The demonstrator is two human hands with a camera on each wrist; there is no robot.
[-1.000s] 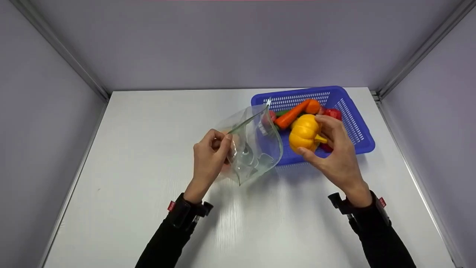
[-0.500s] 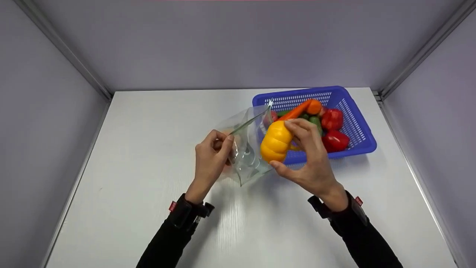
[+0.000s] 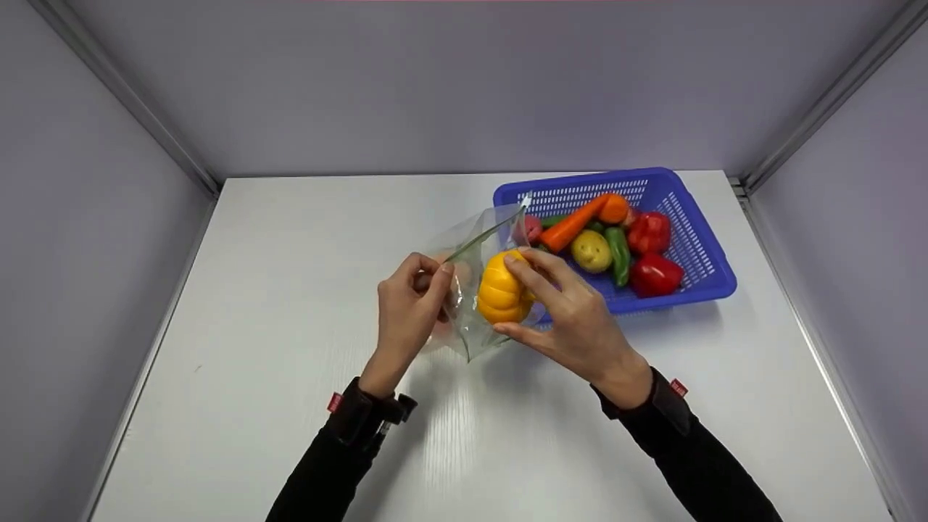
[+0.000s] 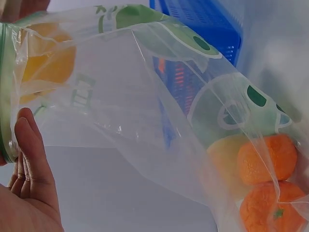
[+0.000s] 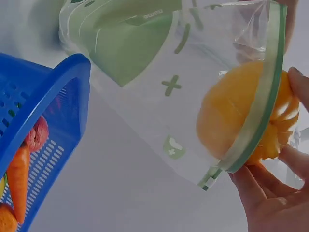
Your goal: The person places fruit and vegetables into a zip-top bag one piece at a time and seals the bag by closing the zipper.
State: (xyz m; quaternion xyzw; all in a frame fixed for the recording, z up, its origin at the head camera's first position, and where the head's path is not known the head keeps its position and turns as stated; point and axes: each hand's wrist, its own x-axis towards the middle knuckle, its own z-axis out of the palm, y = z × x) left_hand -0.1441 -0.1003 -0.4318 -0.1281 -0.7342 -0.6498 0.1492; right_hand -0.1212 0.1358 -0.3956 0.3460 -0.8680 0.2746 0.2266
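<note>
My left hand (image 3: pixel 412 308) pinches the rim of a clear zip bag (image 5: pixel 130 67) with green print, holding its mouth toward the right. My right hand (image 3: pixel 583 322) grips a yellow pumpkin (image 3: pixel 500 290) by its stem side, fingers above and thumb below. In the right wrist view, most of the pumpkin shows through the plastic, past the green zip strip (image 5: pixel 256 116), while its stem end sticks out toward my fingers. Orange mandarins (image 4: pixel 267 159) and a paler round thing (image 4: pixel 222 154) lie at the bottom of the bag.
A blue basket (image 3: pixel 714 279) stands behind on the right of the white table (image 3: pixel 304 239). It holds a carrot (image 3: pixel 576 223), an orange (image 3: pixel 615 209), a potato (image 3: pixel 591 251), a green pepper (image 3: pixel 618 255), red peppers (image 3: pixel 649 232) and a pinkish round piece (image 3: pixel 533 229).
My right hand has carried the pumpkin leftward from over the basket into the bag's mouth. The potato and peppers in the basket have come into sight. My left hand has stayed in place.
</note>
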